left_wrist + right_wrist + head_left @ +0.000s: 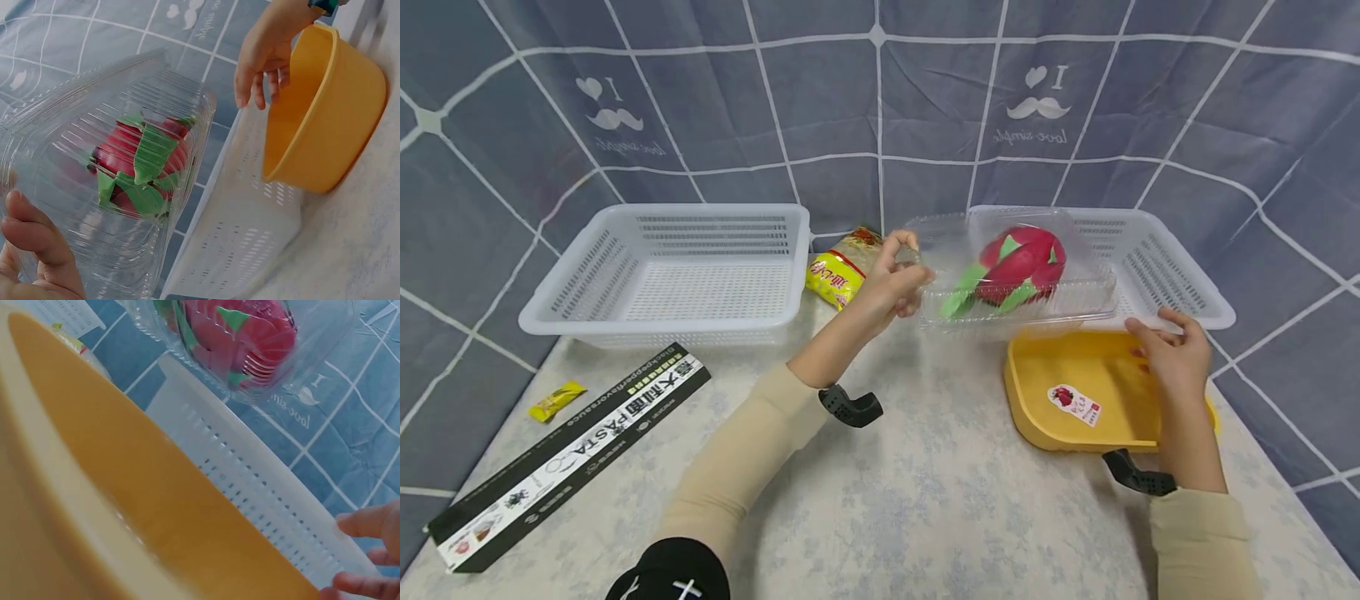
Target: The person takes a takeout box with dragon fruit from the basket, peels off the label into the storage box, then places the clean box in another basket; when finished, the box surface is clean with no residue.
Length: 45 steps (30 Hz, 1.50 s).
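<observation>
L hand (891,279): grip clamped on left end of clear clamshell box (1015,267); thumb + fingers pinch its edge, seen close in wrist view (37,250).
Clamshell box: lifted off desk, roughly level, above near rim of R white basket (1180,275) & just behind yellow bowl (1075,387). Lid closed.
Inside box: red dragon fruit w/ green scales (1018,262); also clear in L wrist view (140,165) and R wrist view (244,337).
R hand (1172,354): fingers curled over far right rim of yellow bowl, holding it; fingertips show in R wrist view (369,522).
Yellow bowl: on desk (925,492), tilted toward person, right of centre, touching front of R basket. Sticker w/ red fruit inside it (1075,402).
L white basket (677,271): back left of desk.
Snack bag, yellow/red (838,271): between the two baskets, behind L hand.
Black pasta box (572,454): front left, lying diagonal.
Small yellow sachet (556,401): left edge of desk, near pasta box.
</observation>
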Tool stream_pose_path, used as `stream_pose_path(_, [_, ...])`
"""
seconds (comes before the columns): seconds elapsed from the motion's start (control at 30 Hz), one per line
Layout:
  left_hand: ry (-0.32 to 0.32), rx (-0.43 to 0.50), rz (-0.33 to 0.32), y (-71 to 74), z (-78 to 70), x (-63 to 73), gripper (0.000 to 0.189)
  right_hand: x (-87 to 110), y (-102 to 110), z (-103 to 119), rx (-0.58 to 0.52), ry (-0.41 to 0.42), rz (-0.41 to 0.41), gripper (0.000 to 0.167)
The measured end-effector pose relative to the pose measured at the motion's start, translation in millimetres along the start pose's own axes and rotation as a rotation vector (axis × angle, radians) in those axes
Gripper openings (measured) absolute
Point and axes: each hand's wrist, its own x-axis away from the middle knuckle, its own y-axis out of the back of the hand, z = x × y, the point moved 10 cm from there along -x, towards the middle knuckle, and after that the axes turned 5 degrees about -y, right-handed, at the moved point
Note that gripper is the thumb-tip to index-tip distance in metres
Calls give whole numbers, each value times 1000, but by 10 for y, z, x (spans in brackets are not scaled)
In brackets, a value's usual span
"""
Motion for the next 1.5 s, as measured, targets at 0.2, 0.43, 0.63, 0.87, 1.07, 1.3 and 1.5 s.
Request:
stream_pose_path(0.2, [-22, 5, 18, -71, 8, -117, 31, -24, 15, 49, 83, 33, 9, 53])
stream_pose_path(0.43, [-8, -13, 13, -185, 80, -327, 30, -23, 48, 74, 71, 57, 19, 48])
stream_pose_path(0.63, [25, -76, 33, -307, 86, -598, 28, -28, 57, 81, 69, 76, 28, 38])
stream_pose_path(0.87, [26, -126, 32, -414, 158, -817, 30, -44, 59, 79, 70, 84, 35, 36])
stream_pose_path(1.07, [62, -128, -10, -431, 344, -906, 30, -39, 58, 28, 71, 71, 33, 35])
stream_pose_path(1.3, [92, -155, -19, -450, 502, -947, 30, -21, 51, 26, 84, 83, 20, 38])
stream_pose_path(1.5, [107, -230, -12, -616, 579, -1013, 31, -20, 77, 34, 72, 82, 16, 40])
